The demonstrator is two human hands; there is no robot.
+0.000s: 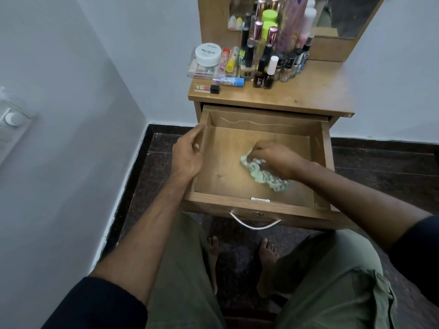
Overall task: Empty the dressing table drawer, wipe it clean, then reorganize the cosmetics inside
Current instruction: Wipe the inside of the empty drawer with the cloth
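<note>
Our right hand [275,157] had its fingers curled round a crumpled pale green cloth [263,173], pressing it down on the floor of the drawer [237,201]. The cloth lay a little right of the middle of the drawer bottom, trailing from under our fingers toward the front wall. Our left hand [187,153] rested at the drawer's left wall, thumb and fingers loosely bent about the top edge; we could not tell how firmly it gripped. Apart from the cloth and our hand, the drawer held only bare wood, with a pale scratch along its back wall and a small white latch [260,199] on the inside of the front wall. A curved metal handle [255,224] hung from the drawer front.

The drawer stood pulled well out from the dressing table [316,91]. On the tabletop, toward its left and back, the cosmetics stood crowded: a white jar [208,54] marked nail polish sat on a clear box [202,72], tubes lay beside it, and a cluster of nail polish bottles [266,67] stood just to the right. Taller bottles rose behind them before the mirror [351,17].

We sat facing the drawer, knees in olive trousers to either side, bare feet on the dark floor beneath it.
</note>
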